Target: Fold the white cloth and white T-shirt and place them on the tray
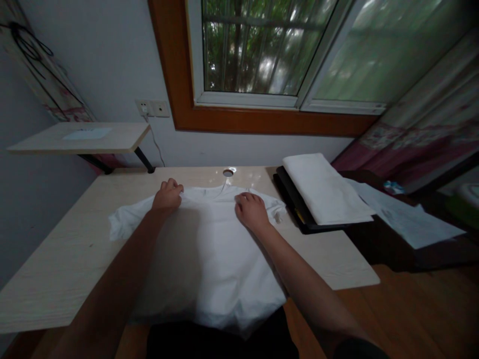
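Note:
A white T-shirt (220,249) lies spread on the desk, its neckline toward the wall and its lower end hanging over the near edge. My left hand (167,195) is closed on the cloth at the left shoulder, the thumb and fingers pinching it. At the right shoulder, my right hand (252,210) has its fingers curled on the fabric; the fingertips are partly hidden, but they seem to grip it. The left sleeve is laid out flat, while the right sleeve is bunched beside my right hand.
The pale wooden desk (56,264) has a raised shelf (123,134) at the back left and a cable hole (228,173) near the wall. On the right, a folded white cloth (325,189) rests on a black folder (290,199). Papers (407,214) lie farther right on a dark surface.

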`<state>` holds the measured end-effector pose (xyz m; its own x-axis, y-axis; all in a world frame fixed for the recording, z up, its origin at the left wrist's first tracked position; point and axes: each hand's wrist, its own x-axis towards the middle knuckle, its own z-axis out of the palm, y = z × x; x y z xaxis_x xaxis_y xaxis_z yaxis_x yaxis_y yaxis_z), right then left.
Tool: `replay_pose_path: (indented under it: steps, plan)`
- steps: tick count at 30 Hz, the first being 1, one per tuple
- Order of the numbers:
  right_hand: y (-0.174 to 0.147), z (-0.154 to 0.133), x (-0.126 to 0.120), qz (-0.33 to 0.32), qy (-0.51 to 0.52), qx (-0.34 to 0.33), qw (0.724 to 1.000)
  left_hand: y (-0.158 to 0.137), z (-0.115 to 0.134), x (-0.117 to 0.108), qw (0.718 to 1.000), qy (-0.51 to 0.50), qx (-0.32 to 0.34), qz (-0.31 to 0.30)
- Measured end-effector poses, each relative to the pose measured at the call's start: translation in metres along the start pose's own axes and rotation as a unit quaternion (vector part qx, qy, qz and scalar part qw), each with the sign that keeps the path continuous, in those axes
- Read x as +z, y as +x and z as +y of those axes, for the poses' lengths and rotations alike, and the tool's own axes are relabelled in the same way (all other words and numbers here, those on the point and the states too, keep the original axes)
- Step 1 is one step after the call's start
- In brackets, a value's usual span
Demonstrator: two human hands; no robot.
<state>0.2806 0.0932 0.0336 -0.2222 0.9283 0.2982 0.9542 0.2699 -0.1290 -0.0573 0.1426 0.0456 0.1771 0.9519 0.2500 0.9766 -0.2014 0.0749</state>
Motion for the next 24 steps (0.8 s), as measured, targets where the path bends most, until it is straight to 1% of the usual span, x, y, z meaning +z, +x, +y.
replay_pose_path:
  steps: [2,4,5,8,10,11,13,16,19,22,24]
  plan:
    - [0.012,-0.007,-0.006,-0.005,0.008,-0.021,1.0,0.002,0.0,-0.008,1.0,0.02,0.004,-0.007]
    - [0.028,-0.016,-0.008,-0.017,0.037,-0.076,0.996,0.005,-0.001,-0.015,0.999,0.039,0.016,-0.012]
    - [0.037,-0.02,-0.007,-0.027,0.056,-0.115,0.991,0.007,-0.001,-0.017,0.998,0.048,0.024,-0.014]
    - [0.065,-0.032,0.0,-0.075,0.093,-0.235,0.965,0.014,-0.002,-0.023,0.995,0.079,0.052,-0.027]
    - [0.082,-0.037,0.006,-0.115,0.085,-0.267,0.953,0.02,-0.003,-0.025,0.992,0.1,0.069,-0.041]
    - [0.09,-0.038,0.007,-0.135,0.072,-0.269,0.951,0.022,-0.003,-0.026,0.99,0.107,0.075,-0.048]
    - [0.101,-0.038,0.007,-0.163,0.028,-0.251,0.954,0.026,-0.005,-0.027,0.988,0.119,0.077,-0.059]
    - [0.109,-0.033,0.0,-0.178,-0.057,-0.206,0.961,0.03,-0.006,-0.025,0.987,0.136,0.059,-0.057]
    - [0.109,-0.025,-0.006,-0.162,-0.107,-0.182,0.964,0.031,-0.001,-0.019,0.989,0.136,0.036,-0.053]
    - [0.104,-0.018,-0.005,-0.126,-0.118,-0.15,0.973,0.03,0.007,-0.012,0.992,0.118,0.013,-0.05]
    - [0.099,-0.015,-0.001,-0.113,-0.113,-0.119,0.98,0.028,0.013,-0.004,0.994,0.107,-0.013,-0.036]
